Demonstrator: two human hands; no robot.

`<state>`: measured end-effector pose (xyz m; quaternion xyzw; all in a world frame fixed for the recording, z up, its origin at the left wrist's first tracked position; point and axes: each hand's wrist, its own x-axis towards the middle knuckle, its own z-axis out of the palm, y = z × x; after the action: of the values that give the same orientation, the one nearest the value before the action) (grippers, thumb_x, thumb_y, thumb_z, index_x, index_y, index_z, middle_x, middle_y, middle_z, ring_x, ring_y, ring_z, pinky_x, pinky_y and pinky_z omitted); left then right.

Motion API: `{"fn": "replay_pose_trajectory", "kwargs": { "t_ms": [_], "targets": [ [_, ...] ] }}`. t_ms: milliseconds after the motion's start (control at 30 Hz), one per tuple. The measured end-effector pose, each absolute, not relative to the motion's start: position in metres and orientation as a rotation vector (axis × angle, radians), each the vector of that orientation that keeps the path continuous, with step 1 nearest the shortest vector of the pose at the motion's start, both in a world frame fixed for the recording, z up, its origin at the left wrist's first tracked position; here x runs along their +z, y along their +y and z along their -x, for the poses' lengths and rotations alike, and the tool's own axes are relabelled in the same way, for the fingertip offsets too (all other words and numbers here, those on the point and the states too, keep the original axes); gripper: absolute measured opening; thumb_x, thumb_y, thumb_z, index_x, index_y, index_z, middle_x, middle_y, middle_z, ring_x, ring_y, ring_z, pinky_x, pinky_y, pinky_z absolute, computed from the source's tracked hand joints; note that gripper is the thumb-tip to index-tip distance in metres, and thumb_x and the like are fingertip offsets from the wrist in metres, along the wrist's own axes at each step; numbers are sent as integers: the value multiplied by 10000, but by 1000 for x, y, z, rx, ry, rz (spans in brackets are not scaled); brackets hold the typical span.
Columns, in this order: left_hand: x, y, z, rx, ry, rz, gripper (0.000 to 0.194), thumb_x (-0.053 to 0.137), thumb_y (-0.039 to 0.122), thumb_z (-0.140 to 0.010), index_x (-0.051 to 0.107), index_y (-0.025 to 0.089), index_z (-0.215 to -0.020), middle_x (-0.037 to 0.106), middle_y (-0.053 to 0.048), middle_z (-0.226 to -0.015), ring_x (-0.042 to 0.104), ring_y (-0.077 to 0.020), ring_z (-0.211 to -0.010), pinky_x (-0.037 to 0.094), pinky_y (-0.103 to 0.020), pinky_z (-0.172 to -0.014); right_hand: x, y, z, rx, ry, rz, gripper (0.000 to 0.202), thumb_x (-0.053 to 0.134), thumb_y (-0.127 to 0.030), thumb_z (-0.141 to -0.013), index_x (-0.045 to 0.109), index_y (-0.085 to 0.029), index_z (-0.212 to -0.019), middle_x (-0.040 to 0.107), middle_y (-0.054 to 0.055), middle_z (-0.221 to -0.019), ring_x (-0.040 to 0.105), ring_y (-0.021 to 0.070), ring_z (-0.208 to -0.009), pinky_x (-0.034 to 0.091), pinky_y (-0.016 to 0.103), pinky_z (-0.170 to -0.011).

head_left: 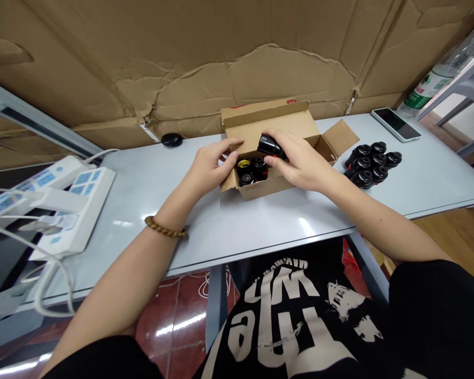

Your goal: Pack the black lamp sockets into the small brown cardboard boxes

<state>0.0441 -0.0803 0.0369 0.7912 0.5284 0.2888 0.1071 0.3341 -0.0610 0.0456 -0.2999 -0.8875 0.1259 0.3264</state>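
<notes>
My right hand [300, 160] is closed round a black flashlight [269, 146], holding it tilted above an open cardboard box [268, 190]. At the box's left end, my left hand [213, 166] has its thumb and index finger over the edge, gripping the box there; its other fingers are partly hidden. Several black flashlights [259, 167] stand upright inside the left part of the box, one showing a yellow ring [244, 163] at its top. My right hand hides much of the box's inside. The lid [268, 123] is folded back and a side flap [341, 138] sticks out to the right.
More black flashlights [373, 162] stand grouped on the white table [205, 226], right of the box. Behind them are a phone [396, 125] and a plastic bottle [428, 89]. A round black object [171, 139] lies back left; white power strips [79, 210] with cables lie at left. Cardboard [221, 47] rises behind.
</notes>
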Motion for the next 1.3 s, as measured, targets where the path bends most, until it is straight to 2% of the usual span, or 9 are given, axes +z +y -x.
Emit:
{"fn": "replay_pose_trajectory", "kwargs": {
  "t_ms": [133, 267, 433, 533, 700, 900, 1133, 1300],
  "targets": [
    [37, -80, -43, 845, 1575, -2327, 582, 526, 502, -1111, 769, 234, -1567, 856, -124, -1396, 791, -293, -1115, 640, -440, -1092, 44, -60, -332, 242, -2310, 784, 531, 579, -388, -1089, 618, -150, -1562, 775, 236, -1519, 744, 426, -1380, 592, 648, -1213],
    [35, -79, -42, 854, 1582, -2319, 578, 532, 530, -1108, 780, 262, -1556, 860, -110, -1404, 787, -296, -1105, 645, -445, -1084, 47, -62, -334, 235, -2319, 807, 498, 588, -339, -1060, 644, -163, -1522, 825, 206, -1412, 789, 403, -1250, 645, 599, -1094],
    [35, -79, -43, 871, 1561, -2328, 616, 504, 503, -1107, 784, 195, -1561, 847, -133, -1463, 793, -284, -1129, 640, -423, -1091, 56, -67, -339, 206, -2241, 857, 454, 570, -291, -1034, 686, -198, -1463, 844, 165, -1346, 796, 389, -1188, 632, 604, -1107],
    [35, -80, -44, 857, 1568, -2317, 612, 507, 495, -1109, 782, 195, -1566, 847, -130, -1469, 795, -288, -1132, 635, -433, -1104, 58, -66, -342, 202, -2197, 834, 447, 576, -375, -1069, 670, -215, -1476, 826, 164, -1413, 779, 409, -1271, 608, 637, -1167],
    [34, -80, -42, 843, 1582, -2320, 605, 506, 521, -1121, 772, 224, -1576, 843, -122, -1472, 792, -291, -1138, 632, -437, -1107, 53, -62, -341, 298, -2221, 854, 582, 568, -598, -1138, 615, -193, -1553, 798, 217, -1492, 762, 446, -1350, 606, 666, -1189],
    [34, -80, -42, 838, 1582, -2321, 619, 491, 545, -1125, 780, 227, -1571, 836, -120, -1492, 793, -305, -1187, 628, -434, -1098, 51, -62, -338, 287, -2267, 858, 449, 587, -423, -1123, 663, -207, -1508, 803, 189, -1487, 759, 421, -1346, 603, 654, -1189],
    [35, -81, -43, 845, 1585, -2327, 616, 488, 517, -1129, 784, 206, -1571, 836, -132, -1500, 795, -313, -1195, 633, -450, -1092, 52, -63, -337, 260, -2279, 847, 442, 654, -413, -1075, 676, -204, -1463, 813, 186, -1450, 773, 406, -1297, 623, 603, -1138],
    [35, -80, -41, 825, 1592, -2330, 621, 499, 546, -1125, 775, 229, -1583, 838, -122, -1485, 794, -300, -1159, 632, -433, -1096, 49, -60, -338, 238, -2348, 877, 364, 636, -304, -1036, 708, -200, -1377, 860, 168, -1292, 814, 385, -1145, 651, 544, -1015]
  ]
}}
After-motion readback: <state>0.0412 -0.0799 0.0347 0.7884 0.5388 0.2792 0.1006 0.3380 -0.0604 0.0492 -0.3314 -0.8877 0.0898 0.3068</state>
